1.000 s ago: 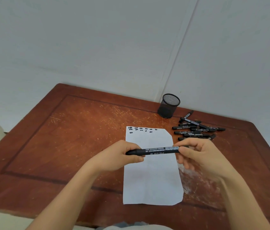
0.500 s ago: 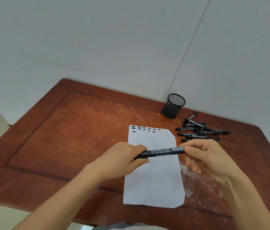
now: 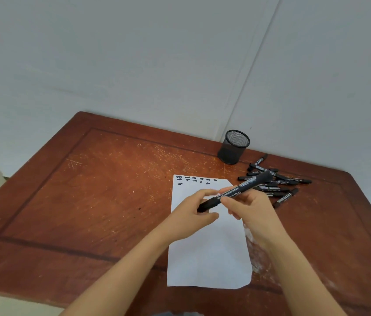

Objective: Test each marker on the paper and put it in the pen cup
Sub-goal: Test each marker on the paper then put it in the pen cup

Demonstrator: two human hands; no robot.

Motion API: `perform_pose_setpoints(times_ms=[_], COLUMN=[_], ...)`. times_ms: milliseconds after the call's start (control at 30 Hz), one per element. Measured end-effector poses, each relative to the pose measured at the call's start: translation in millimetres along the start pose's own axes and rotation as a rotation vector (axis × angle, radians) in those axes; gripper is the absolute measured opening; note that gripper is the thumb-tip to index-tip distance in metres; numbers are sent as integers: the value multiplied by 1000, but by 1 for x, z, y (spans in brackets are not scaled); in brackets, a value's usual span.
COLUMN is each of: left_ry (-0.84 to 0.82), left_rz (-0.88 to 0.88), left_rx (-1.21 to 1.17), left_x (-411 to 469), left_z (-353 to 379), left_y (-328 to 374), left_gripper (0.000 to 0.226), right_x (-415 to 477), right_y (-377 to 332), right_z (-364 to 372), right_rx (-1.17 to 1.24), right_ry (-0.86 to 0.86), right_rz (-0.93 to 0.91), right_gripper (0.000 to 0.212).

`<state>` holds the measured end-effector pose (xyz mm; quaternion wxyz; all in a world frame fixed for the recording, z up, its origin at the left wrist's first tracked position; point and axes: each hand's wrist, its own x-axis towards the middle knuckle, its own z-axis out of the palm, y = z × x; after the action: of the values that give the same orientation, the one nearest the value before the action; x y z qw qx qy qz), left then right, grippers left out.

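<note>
While both hands work above the paper [image 3: 207, 258], a single black marker [image 3: 251, 184] is held in the air over its upper half, clear of the sheet. The marker lies tilted: its near end sits over the middle of the paper's width, and its far end rises past the paper's upper right corner. The left hand [image 3: 191, 215] pinches the near end between thumb and curled forefinger. The right hand [image 3: 255, 213] grips the barrel just beside it, fingers curled round the printed label. Whether the cap is seated cannot be told.

Small black test marks [image 3: 193, 179] run in a row along the paper's top edge, with a few more just beneath. A heap of loose markers [image 3: 278, 181] lies on the wooden table [image 3: 89, 190] to the right of the paper's top corner. Beyond that same corner, farther back, stands the black mesh pen cup [image 3: 234, 148], upright and apart from the heap. Nothing shows above its rim.
</note>
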<state>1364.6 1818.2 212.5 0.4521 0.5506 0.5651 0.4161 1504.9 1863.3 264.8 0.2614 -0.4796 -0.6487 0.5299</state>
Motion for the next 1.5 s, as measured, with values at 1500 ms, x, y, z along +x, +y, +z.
perform_pose_setpoints(times_ms=[1500], left_ry=[152], left_rz=[-187], left_rx=[1073], left_x=[18], left_z=[-7], left_y=[-150], left_gripper=[58], right_x=[232], right_y=[3], right_z=[-104], right_rx=[-192], right_ry=[413], right_rz=[102], right_gripper=[9])
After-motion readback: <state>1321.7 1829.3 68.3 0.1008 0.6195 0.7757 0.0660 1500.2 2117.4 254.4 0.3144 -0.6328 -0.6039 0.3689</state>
